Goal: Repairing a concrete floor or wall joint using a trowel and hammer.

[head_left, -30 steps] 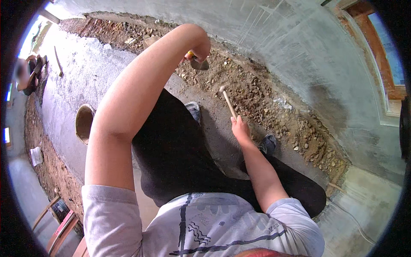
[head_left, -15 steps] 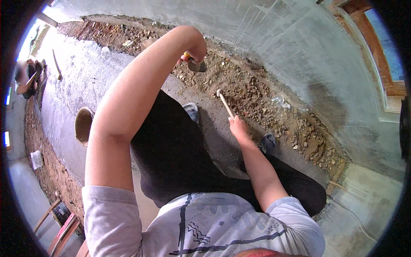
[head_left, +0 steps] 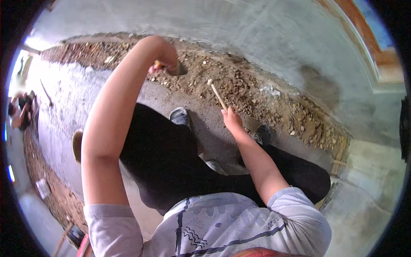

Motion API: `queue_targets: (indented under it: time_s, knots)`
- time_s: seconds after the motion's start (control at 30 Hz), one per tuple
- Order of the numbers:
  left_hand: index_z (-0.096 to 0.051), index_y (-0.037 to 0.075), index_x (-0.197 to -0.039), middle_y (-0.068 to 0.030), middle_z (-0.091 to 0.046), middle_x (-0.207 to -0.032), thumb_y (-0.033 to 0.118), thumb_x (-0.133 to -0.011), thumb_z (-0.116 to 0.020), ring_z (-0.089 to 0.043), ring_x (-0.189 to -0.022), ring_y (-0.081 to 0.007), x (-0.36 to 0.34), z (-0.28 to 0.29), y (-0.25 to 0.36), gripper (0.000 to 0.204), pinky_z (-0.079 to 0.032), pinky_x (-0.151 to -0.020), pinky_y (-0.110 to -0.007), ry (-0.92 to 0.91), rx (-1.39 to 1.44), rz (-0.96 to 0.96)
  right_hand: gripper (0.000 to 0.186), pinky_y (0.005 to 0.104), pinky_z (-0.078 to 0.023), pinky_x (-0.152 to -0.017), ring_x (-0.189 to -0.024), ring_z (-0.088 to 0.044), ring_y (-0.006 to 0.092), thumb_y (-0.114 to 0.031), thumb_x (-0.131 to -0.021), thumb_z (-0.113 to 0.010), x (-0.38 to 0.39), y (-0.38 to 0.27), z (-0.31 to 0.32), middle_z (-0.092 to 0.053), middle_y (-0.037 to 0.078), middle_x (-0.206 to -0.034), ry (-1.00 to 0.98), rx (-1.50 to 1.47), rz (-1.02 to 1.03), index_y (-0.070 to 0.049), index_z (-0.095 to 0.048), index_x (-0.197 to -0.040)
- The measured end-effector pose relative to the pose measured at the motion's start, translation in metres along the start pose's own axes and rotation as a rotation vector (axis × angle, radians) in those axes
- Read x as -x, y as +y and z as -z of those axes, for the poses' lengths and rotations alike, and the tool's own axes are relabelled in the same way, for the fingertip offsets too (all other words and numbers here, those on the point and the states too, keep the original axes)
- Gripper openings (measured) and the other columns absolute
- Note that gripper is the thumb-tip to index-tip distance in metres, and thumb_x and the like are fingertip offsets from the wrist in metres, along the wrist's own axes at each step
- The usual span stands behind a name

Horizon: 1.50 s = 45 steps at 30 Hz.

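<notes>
From where I stand, I can't read any word, number or sign. The nearest thing to writing is the dark print on the pale grey T-shirt (head_left: 244,231): a small spiral (head_left: 195,199) near its upper edge, wavy lines (head_left: 195,237) beside a long dark stripe (head_left: 179,227), and a tiny grid (head_left: 218,225) to the right of them, all of it pattern marks that I can't make out as letters.

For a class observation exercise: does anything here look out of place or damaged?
A crumpled, whitish scrap, possibly plastic, lies on the rubble strip, its pale sheen odd against brown. The grey wall behind has a dark patch, perhaps damp, unlike its paler surroundings.
</notes>
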<state>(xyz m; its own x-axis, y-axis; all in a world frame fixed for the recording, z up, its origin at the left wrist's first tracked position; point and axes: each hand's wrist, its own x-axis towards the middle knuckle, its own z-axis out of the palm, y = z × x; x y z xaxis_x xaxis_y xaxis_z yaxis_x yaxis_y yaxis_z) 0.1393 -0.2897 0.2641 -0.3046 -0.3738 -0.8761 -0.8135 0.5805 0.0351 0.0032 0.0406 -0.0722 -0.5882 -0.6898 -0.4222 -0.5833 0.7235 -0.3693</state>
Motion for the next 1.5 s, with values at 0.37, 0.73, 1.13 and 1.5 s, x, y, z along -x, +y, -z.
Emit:
queue_targets:
  time_s: [0.37, 0.73, 1.13, 1.5]
  knots:
    - [-0.064, -0.005, -0.089, -0.0102, -0.061, -0.068, 0.023, -0.098, -0.056, -0.062, -0.052, -0.0186, -0.010, -0.003, -0.007, 0.030, -0.057, -0.050, -0.033, -0.016, -0.027, -0.065, 0.029, 0.0483, -0.057, -0.076, -0.090, -0.072, 0.0311, -0.033, -0.096, -0.060, -0.047, 0.083, 0.147, -0.073, 0.011, -0.099, -0.227, 0.357, 0.045, -0.013, -0.070, -0.115]
    - [-0.061, -0.001, -0.111, -0.0085, -0.062, -0.078, 0.032, -0.099, -0.059, -0.066, -0.063, -0.0186, -0.037, -0.016, -0.027, 0.035, -0.060, -0.059, -0.033, -0.012, -0.063, -0.027, 0.028, 0.0467, -0.058, -0.078, -0.092, -0.073, 0.0295, -0.029, -0.091, -0.066, -0.030, 0.182, 0.331, -0.075, 0.012, -0.095, -0.254, 1.128, 0.141, -0.010, -0.071, -0.111]
    - [-0.054, -0.002, -0.123, -0.0321, -0.067, -0.111, 0.027, -0.092, -0.058, -0.064, -0.107, -0.0496, -0.168, -0.128, -0.084, 0.042, -0.051, -0.091, -0.058, 0.599, -0.109, -0.219, 0.059, 0.0509, -0.048, -0.094, -0.117, -0.060, 0.0401, -0.032, -0.106, -0.051, 0.028, 0.392, 0.086, -0.062, 0.025, -0.127, -0.184, -0.463, -0.474, -0.007, -0.035, -0.157]
    - [-0.047, 0.005, -0.131, -0.0279, -0.067, -0.120, 0.035, -0.093, -0.057, -0.065, -0.108, -0.0493, -0.272, -0.201, -0.050, 0.050, -0.052, -0.093, -0.055, 0.919, 0.605, 0.346, 0.078, 0.0466, -0.045, -0.104, -0.126, -0.055, 0.0459, -0.050, -0.100, -0.053, 0.000, 0.356, -0.038, -0.054, 0.032, -0.138, 0.106, -0.551, 0.107, 0.005, -0.036, -0.152]
